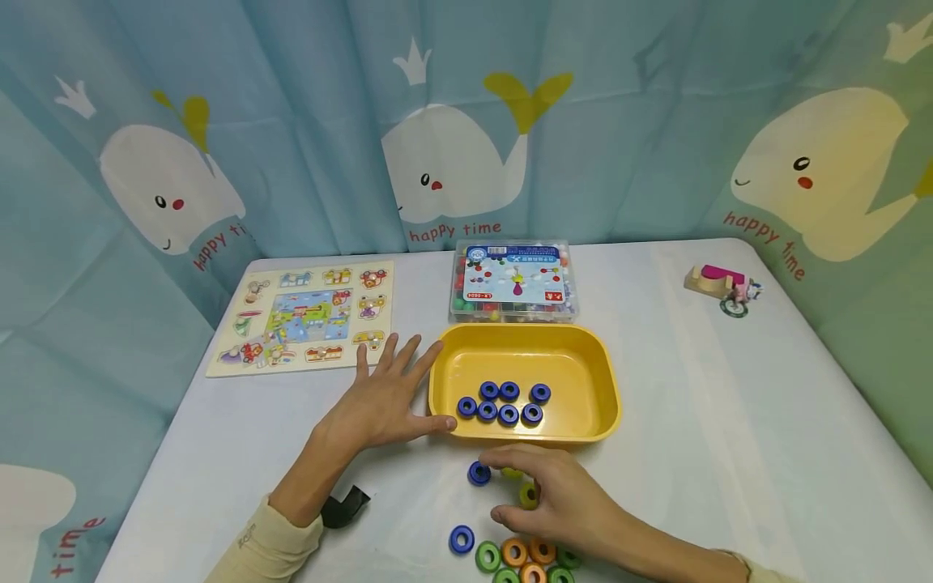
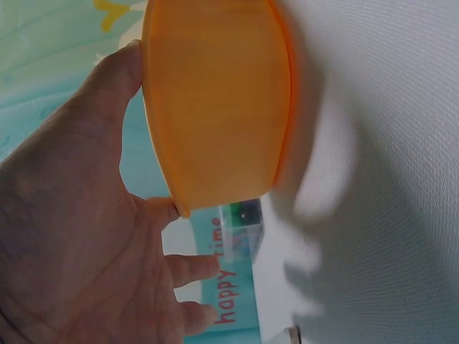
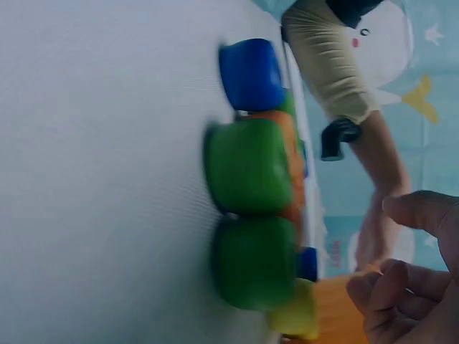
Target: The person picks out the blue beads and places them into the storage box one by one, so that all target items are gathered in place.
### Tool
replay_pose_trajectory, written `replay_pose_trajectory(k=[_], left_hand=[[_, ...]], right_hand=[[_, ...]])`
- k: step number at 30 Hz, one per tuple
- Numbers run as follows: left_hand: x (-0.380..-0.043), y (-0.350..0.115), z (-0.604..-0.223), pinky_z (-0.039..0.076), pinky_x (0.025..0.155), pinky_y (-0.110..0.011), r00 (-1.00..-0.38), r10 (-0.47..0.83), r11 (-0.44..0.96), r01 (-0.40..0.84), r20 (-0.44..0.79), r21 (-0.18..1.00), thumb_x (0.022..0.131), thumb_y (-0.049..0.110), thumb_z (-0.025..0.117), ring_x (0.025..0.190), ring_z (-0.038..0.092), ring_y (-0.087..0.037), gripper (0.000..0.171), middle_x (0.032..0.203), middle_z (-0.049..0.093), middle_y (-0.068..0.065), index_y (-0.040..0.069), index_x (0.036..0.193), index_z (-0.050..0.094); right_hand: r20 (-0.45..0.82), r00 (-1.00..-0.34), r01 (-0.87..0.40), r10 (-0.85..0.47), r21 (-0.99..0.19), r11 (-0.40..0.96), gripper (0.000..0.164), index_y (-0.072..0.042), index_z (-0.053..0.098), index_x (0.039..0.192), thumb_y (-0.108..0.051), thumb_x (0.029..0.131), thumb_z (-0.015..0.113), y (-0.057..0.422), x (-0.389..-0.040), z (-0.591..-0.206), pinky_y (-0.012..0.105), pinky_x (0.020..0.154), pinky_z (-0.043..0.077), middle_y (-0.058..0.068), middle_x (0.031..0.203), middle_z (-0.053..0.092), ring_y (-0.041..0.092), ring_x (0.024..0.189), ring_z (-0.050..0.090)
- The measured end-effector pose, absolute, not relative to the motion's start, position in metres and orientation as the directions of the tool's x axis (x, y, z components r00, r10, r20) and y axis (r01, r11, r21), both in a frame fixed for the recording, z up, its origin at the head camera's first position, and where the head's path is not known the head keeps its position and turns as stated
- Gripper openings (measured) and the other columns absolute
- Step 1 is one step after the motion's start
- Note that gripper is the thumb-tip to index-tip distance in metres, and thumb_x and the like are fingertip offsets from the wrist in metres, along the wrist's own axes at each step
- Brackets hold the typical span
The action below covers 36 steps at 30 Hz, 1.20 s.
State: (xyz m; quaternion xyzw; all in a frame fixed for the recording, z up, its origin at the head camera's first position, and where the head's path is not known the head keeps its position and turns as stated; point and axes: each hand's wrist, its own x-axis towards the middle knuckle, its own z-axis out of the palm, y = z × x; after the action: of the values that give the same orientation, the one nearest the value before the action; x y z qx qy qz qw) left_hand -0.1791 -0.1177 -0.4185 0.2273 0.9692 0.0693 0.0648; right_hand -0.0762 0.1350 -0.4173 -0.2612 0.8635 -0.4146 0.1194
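Observation:
My left hand (image 1: pixel 382 401) is spread beside the yellow tray (image 1: pixel 579 380), thumb and index fingertip at its rim. Inside the tray lie several dark blue rings (image 1: pixel 508 415) in two loose rows. Over the table in front of it is my right hand (image 1: pixel 557 495), thumb and fingers apart with nothing between them. Its index fingertip overlaps the edge of a blue ring (image 1: pixel 479 474) in the head view. Yellow rings (image 1: pixel 529 495) show partly behind that hand. Nearer me lie another blue ring (image 1: pixel 462 540), orange rings (image 1: pixel 514 553) and green rings (image 1: pixel 488 556).
Behind the tray stands a clear box (image 1: pixel 513 279) of small coloured parts. A wooden picture puzzle board (image 1: pixel 302 316) lies at the back left. Small toy pieces (image 1: pixel 717 281) sit at the far right. A black strap (image 1: pixel 346 508) shows beside my left wrist.

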Motion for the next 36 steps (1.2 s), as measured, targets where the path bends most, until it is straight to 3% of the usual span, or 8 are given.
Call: replay_pose_trajectory(k=[2, 10, 27, 36], left_hand=[[-0.179, -0.118, -0.419, -0.005, 0.101, -0.064, -0.888, 0.451, 0.886, 0.434, -0.092, 0.163, 0.068, 0.086, 0.039, 0.139, 0.002, -0.036, 0.102, 0.154, 0.013, -0.007, 0.035, 0.15, 0.005], [-0.179, -0.118, -0.419, -0.003, 0.101, -0.065, -0.885, 0.459, 0.883, 0.444, -0.081, 0.153, 0.068, 0.087, 0.036, 0.138, 0.005, -0.036, 0.102, 0.154, 0.014, -0.007, 0.034, 0.15, 0.006], [-0.177, -0.118, -0.42, -0.006, 0.101, -0.064, -0.885, 0.456, 0.884, 0.438, -0.092, 0.165, 0.068, 0.087, 0.037, 0.138, 0.004, -0.036, 0.103, 0.154, 0.014, -0.007, 0.033, 0.15, 0.006], [-0.179, -0.118, -0.419, -0.004, 0.101, -0.064, -0.884, 0.458, 0.884, 0.442, -0.092, 0.15, 0.067, 0.089, 0.034, 0.138, 0.004, -0.036, 0.104, 0.154, 0.014, -0.007, 0.033, 0.15, 0.006]], right_hand=[[0.032, -0.839, -0.366, -0.543, -0.771, 0.521, 0.05, -0.021, 0.059, 0.124, -0.031, 0.078, 0.075, 0.131, -0.076, -0.425, 0.032, 0.092, 0.044, -0.014, 0.119, 0.059, 0.003, 0.109, 0.053], [0.043, -0.832, -0.414, -0.553, -0.712, 0.568, 0.049, -0.019, 0.058, 0.125, -0.028, 0.08, 0.074, 0.123, -0.085, -0.444, 0.035, 0.095, 0.041, -0.013, 0.121, 0.057, 0.004, 0.112, 0.051], [0.053, -0.791, -0.506, -0.609, -0.616, 0.603, 0.034, -0.02, 0.067, 0.111, -0.018, 0.078, 0.075, 0.118, -0.095, -0.449, 0.027, 0.088, 0.045, -0.016, 0.107, 0.063, 0.003, 0.101, 0.057], [0.068, -0.79, -0.521, -0.61, -0.601, 0.606, 0.03, -0.019, 0.068, 0.108, -0.025, 0.079, 0.074, 0.118, -0.093, -0.446, 0.027, 0.087, 0.046, -0.015, 0.105, 0.064, 0.001, 0.099, 0.057]])
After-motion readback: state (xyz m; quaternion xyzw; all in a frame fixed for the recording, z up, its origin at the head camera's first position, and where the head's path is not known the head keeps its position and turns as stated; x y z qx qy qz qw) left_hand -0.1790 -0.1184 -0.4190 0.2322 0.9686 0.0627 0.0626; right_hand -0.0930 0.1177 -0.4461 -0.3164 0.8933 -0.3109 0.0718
